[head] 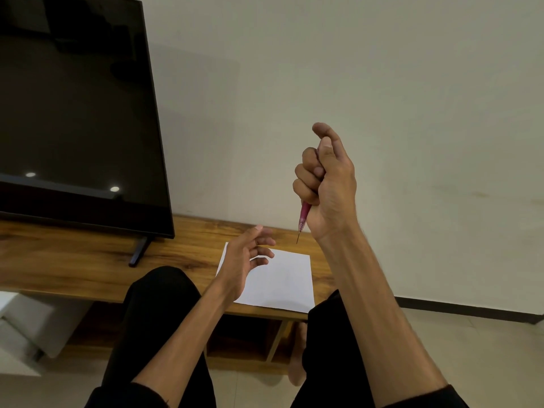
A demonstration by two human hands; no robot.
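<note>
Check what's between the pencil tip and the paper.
Nothing in the way: the head view shows only bare wooden bench between the pencil and the paper.

On my feed the room is softly, rather dimly lit from overhead: two round lamp reflections [114, 189] glare on the glossy black television screen [76, 113]. A faint shadow lies on the cream plaster wall [382, 83] beside it. The wide lens bows the brown wooden low table [73, 260] towards the edges. The left hand [244, 260] is slightly blurred.
</note>
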